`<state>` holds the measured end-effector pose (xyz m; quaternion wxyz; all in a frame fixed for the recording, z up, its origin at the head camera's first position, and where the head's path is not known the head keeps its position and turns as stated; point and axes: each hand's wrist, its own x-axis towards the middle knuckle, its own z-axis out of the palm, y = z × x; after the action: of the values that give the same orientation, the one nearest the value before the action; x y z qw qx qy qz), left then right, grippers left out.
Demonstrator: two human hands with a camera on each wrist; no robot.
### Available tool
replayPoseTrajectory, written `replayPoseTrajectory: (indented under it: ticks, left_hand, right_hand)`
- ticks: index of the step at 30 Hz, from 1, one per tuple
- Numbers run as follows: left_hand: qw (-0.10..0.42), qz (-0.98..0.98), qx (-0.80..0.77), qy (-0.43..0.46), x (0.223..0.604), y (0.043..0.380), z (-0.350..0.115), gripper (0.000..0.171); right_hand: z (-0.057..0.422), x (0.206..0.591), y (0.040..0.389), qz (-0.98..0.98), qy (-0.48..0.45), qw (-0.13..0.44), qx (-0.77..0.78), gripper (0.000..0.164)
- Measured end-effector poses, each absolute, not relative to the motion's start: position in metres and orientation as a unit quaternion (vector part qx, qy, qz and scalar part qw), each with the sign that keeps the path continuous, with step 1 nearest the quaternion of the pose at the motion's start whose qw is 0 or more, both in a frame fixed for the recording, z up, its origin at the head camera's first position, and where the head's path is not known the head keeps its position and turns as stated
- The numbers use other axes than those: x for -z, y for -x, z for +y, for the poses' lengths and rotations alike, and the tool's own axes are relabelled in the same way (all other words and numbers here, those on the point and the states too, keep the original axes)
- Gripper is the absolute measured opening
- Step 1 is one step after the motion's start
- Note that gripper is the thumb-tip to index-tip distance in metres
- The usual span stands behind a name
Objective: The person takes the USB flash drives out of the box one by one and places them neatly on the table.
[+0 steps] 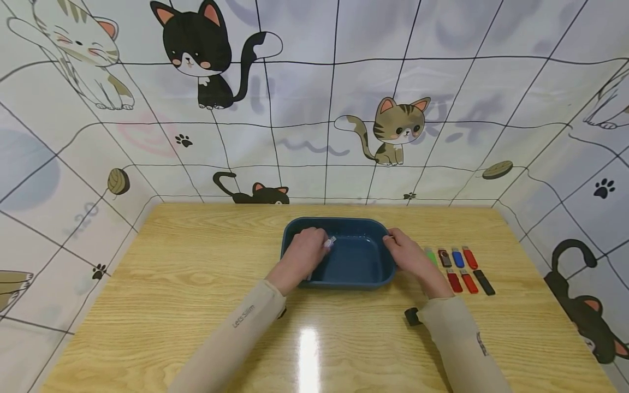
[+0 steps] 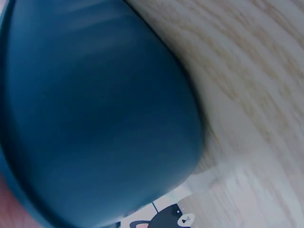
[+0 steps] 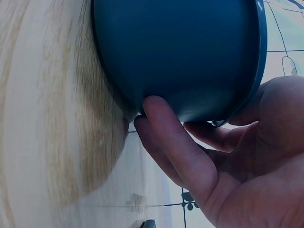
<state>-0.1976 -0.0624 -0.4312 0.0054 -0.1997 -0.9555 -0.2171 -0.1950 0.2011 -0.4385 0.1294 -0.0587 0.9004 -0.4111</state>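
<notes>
A dark blue plastic bin (image 1: 354, 262) sits on the wooden table. My left hand (image 1: 306, 252) reaches into its left part and pinches a pale USB flash drive (image 1: 331, 241), whose metal plug sticks out past the fingers. Another small pale item (image 1: 309, 277) shows partly under that hand, its kind unclear. At the bin's right end, my right hand (image 1: 408, 256) grips the rim. In the right wrist view, the right hand's fingers (image 3: 175, 142) lie along the outer wall with the thumb side over the rim. The left wrist view shows mostly the bin's outer wall (image 2: 104, 104).
Several USB flash drives lie in two rows right of the bin, among them a blue one (image 1: 458, 258), a red one (image 1: 470, 257) and a black one (image 1: 484, 283). A green one (image 1: 431, 256) is partly behind the right hand. Cat-patterned sheeting (image 1: 304, 147) borders the table (image 1: 206, 245).
</notes>
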Motion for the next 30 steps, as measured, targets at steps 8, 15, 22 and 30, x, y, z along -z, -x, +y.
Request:
replayPoseTrajectory:
  ticks: [8, 15, 22, 30]
  left_hand:
    - [0.026, -0.950, 0.243, 0.193, 0.426, 0.194, -0.072, 0.014]
    - [0.026, -0.939, 0.292, 0.178, 0.420, 0.188, -0.085, 0.016]
    - [0.032, -0.936, 0.318, 0.146, 0.410, 0.183, -0.104, 0.019]
    - [0.053, -0.932, 0.342, 0.107, 0.403, 0.177, -0.131, 0.021]
  right_hand:
    - [0.201, 0.438, 0.196, 0.906, 0.061, 0.123, 0.400, 0.046]
    - [0.201, 0.438, 0.196, 0.907, 0.064, 0.128, 0.396, 0.047]
    - [0.203, 0.439, 0.196, 0.903, 0.061, 0.131, 0.405, 0.046]
    - [0.203, 0.442, 0.197, 0.903, 0.066, 0.126, 0.405, 0.046]
